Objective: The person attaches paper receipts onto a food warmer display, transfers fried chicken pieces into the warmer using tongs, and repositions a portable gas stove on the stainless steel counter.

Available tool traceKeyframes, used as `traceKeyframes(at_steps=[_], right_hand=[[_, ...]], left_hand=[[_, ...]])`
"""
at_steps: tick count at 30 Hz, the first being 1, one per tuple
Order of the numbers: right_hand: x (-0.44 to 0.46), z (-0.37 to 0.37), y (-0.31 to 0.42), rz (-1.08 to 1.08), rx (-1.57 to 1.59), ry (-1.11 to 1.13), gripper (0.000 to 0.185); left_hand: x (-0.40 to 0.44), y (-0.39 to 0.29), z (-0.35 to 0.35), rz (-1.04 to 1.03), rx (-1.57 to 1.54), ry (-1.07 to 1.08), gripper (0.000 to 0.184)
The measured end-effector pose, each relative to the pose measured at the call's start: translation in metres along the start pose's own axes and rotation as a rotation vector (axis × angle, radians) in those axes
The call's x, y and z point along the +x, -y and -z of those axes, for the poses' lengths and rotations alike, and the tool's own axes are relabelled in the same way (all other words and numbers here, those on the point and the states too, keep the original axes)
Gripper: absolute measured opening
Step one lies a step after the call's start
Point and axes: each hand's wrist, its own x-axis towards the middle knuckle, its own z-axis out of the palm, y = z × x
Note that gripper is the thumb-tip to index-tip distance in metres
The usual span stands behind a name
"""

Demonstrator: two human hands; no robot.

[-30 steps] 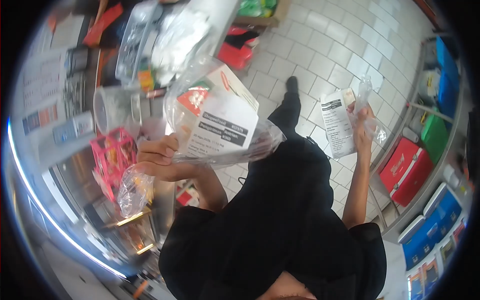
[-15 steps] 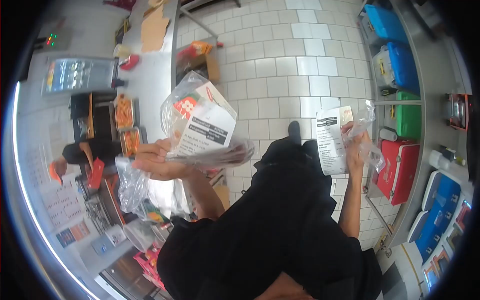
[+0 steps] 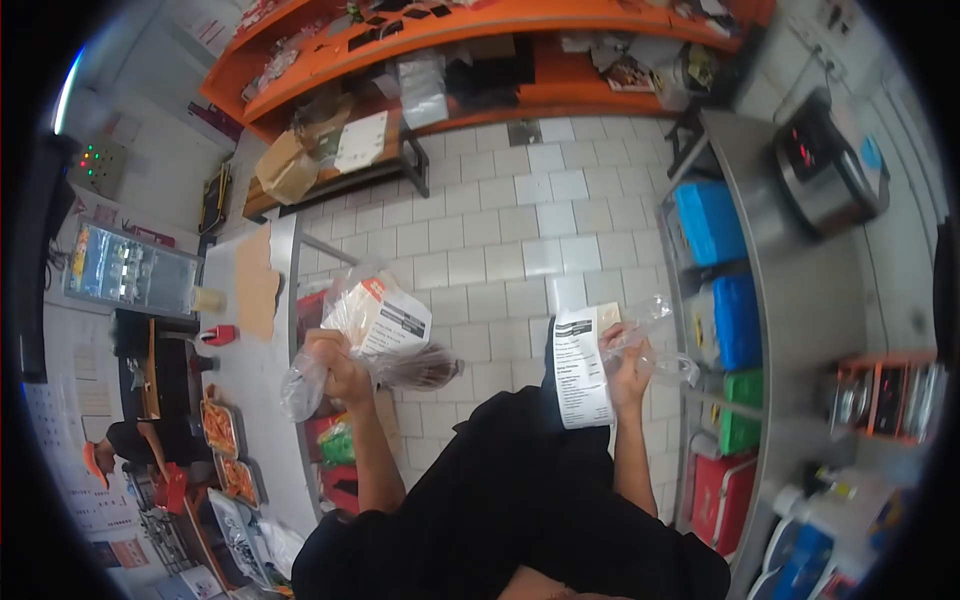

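My left hand [image 3: 338, 368] is closed round the gathered neck of a clear plastic bag [image 3: 350, 300]. Inside or against this bag are a light box with a red print and a printed receipt [image 3: 396, 325]; something dark brown [image 3: 430, 368] shows through its lower end. Over on the other side, my right hand [image 3: 628, 375] grips a second clear plastic bag [image 3: 655, 322], whose loose handles stick out to the right. A long printed receipt [image 3: 580, 375] hangs beside those fingers, in front of a pale item mostly hidden behind it.
A steel counter [image 3: 255, 350] runs along the left, with trays of orange food [image 3: 222, 428] and a co-worker [image 3: 140, 445] beyond. Ahead are a low bench [image 3: 400, 165] and an orange shelf [image 3: 450, 105]. On the right, a steel table [image 3: 780, 290] stands over coloured boxes [image 3: 730, 320].
My view has moved forward and tilted up, bringing the orange shelf, bench and cooker into sight. Both hands still hold their bags; the left one's fingers are now wrapped more tightly round the neck.
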Motion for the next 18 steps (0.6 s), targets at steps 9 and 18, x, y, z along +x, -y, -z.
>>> traceKeyframes(at_steps=[9, 18], right_hand=[[0.315, -0.035, -0.068, -0.127, -0.282, 0.343, 0.039], [0.596, -0.147, -0.064, 0.119, 0.461, -0.002, 0.033]], left_hand=[[0.068, 0.111, -0.168, 0.361, 0.257, 0.095, 0.035], [0.199, 0.249, -0.368, 0.388, 0.163, -0.001, 0.031]])
